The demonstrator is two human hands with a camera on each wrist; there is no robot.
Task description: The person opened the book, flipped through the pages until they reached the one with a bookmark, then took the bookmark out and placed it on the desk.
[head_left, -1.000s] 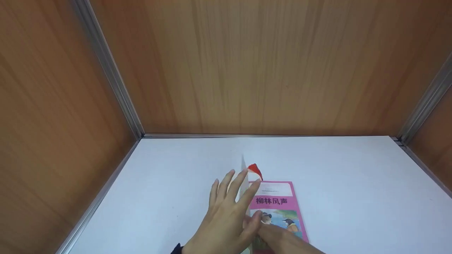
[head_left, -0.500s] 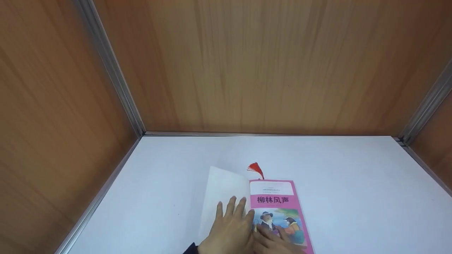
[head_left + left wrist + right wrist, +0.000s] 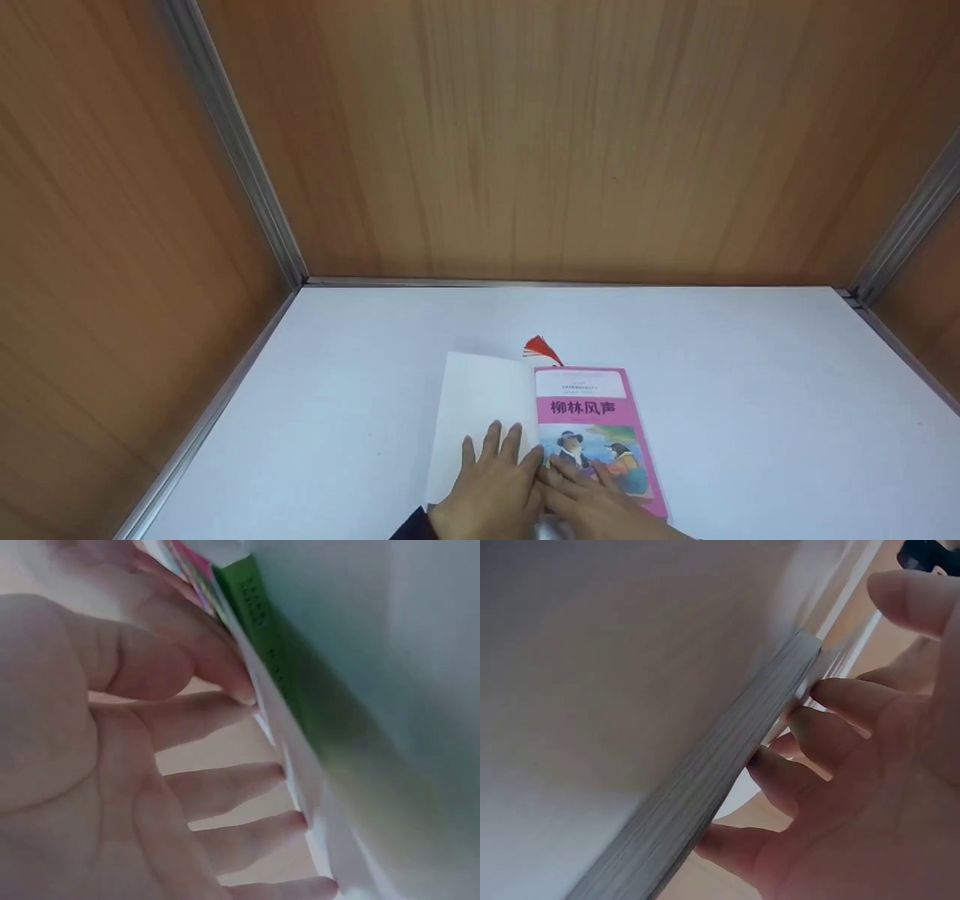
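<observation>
Two flat, straight-fingered hands, the left hand (image 3: pixel 491 487) on the turned-back white cover and the right hand (image 3: pixel 592 499) on the pink title page, press the book (image 3: pixel 555 420), lying lengthwise away from the person near the white counter's (image 3: pixel 750 390) front edge.

You are looking down at a white surface (image 3: pixel 750 390) that is stretching from one side of the booth to the other. A wood-grain back panel (image 3: pixel 562 135) is rising behind it, and a matching left side panel (image 3: pixel 97 247) is closing it in on your left, while a strip of a right side panel (image 3: pixel 926 292) is showing at the far right edge. Grey metal rails are running along the joints: one left corner rail (image 3: pixel 232 142) is slanting down to the back left corner, one back rail (image 3: pixel 570 283) is lying along the foot of the back panel, and one right corner rail (image 3: pixel 907 217) is slanting down on the right.
</observation>
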